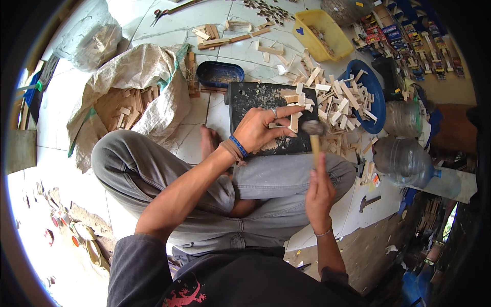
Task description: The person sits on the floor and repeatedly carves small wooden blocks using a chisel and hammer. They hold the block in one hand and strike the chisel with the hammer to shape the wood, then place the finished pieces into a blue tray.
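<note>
Left hand point(261, 128) pinches a small wood piece point(294, 122) upright on the black block point(250, 97); right hand point(319, 192) grips the hammer point(313, 130), poised just beside it — mid-nailing, needing a square tap.

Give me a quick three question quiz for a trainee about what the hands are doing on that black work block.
1. True or false: the right hand grips a hammer.
2. What does the left hand steady on the black block?
3. Where is the biggest heap of cut wood pieces? A) blue basin B) yellow tray C) clear bottle

Key: 1 true; 2 a small wooden piece; 3 A.
</note>
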A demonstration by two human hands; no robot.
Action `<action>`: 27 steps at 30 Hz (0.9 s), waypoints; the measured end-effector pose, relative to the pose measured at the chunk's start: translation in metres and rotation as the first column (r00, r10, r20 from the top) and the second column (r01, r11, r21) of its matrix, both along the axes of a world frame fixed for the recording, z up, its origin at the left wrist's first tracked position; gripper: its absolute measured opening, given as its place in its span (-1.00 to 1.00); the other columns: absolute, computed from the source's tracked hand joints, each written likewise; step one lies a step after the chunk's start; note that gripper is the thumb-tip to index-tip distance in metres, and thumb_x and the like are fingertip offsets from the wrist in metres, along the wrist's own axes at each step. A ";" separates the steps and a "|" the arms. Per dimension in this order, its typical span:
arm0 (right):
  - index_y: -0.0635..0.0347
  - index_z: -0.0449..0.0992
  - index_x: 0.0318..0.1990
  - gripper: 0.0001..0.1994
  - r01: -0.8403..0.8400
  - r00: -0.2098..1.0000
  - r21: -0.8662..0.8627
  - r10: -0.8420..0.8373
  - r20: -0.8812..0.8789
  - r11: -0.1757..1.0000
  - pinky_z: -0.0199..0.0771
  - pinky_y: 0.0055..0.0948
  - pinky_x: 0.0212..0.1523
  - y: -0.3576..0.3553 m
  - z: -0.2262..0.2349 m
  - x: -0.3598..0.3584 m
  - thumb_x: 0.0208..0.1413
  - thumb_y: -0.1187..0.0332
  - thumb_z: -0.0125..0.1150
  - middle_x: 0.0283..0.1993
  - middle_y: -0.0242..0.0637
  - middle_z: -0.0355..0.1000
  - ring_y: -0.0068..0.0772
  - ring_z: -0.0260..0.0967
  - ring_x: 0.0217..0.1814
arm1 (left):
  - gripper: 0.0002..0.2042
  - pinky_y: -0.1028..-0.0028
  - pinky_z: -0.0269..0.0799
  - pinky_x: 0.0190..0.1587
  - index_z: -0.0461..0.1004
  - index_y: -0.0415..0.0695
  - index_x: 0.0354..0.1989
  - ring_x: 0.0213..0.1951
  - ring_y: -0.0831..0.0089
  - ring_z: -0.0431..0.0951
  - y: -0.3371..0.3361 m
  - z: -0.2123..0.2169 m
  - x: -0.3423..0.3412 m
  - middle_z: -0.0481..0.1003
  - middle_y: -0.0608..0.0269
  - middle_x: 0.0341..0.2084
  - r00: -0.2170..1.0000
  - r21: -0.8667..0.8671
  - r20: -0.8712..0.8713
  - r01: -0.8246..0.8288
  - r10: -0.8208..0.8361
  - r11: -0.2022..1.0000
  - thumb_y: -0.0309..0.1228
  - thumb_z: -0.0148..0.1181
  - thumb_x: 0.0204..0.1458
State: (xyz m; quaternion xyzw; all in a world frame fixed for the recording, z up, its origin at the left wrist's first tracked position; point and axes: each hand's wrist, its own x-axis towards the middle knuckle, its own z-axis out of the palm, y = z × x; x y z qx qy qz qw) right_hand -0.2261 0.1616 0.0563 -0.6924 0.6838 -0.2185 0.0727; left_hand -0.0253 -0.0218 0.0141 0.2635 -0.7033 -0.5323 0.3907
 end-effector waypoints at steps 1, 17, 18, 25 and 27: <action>0.27 0.22 0.48 -0.37 0.044 0.999 -0.093 -0.041 0.028 0.995 0.61 -0.19 -0.11 0.000 0.001 0.000 0.24 0.67 0.14 -0.01 0.06 0.57 -0.04 0.61 -0.12 | -0.39 0.43 0.57 -0.18 0.42 0.08 0.38 -0.23 0.38 0.76 -0.001 -0.001 0.000 0.71 0.18 -0.34 1.000 0.023 -0.001 0.001 -0.001 1.000 -0.43 0.40 0.09; 0.16 0.21 0.50 -0.40 0.009 0.994 -0.046 -0.014 -0.111 0.999 0.62 -0.25 -0.11 -0.001 0.013 -0.001 0.32 0.55 0.14 0.15 0.09 0.55 -0.03 0.62 -0.10 | -0.41 0.41 0.54 -0.25 0.44 0.12 0.36 -0.36 0.39 0.72 -0.001 -0.001 0.000 0.71 0.18 -0.35 1.000 0.007 0.013 -0.016 0.016 1.000 -0.39 0.40 0.10; 0.16 0.20 0.51 -0.40 0.013 0.991 -0.142 -0.031 -0.129 0.990 0.62 -0.25 -0.12 -0.001 0.012 -0.001 0.33 0.55 0.14 0.15 0.08 0.55 -0.04 0.62 -0.12 | -0.41 0.41 0.54 -0.24 0.44 0.11 0.37 -0.33 0.39 0.73 -0.002 -0.002 0.001 0.71 0.18 -0.35 1.000 0.002 0.008 -0.022 0.022 1.000 -0.38 0.40 0.10; 0.14 0.24 0.49 -0.42 0.027 0.999 -0.001 -0.027 0.018 1.000 0.61 -0.26 -0.13 -0.001 0.011 -0.002 0.33 0.54 0.15 0.11 0.08 0.56 -0.06 0.63 -0.12 | -0.37 0.44 0.55 -0.22 0.42 0.12 0.38 -0.27 0.40 0.75 -0.001 -0.004 -0.002 0.71 0.21 -0.36 0.999 -0.040 -0.007 -0.041 0.041 0.998 -0.37 0.43 0.08; 0.12 0.25 0.49 -0.42 0.116 0.992 -0.206 -0.102 0.076 0.972 0.61 -0.25 -0.15 0.001 0.013 0.000 0.33 0.55 0.15 0.06 0.06 0.58 -0.09 0.63 -0.15 | -0.36 0.44 0.56 -0.19 0.41 0.12 0.39 -0.23 0.38 0.75 0.001 -0.004 0.000 0.71 0.21 -0.35 0.999 -0.005 0.025 -0.044 0.044 0.999 -0.37 0.43 0.08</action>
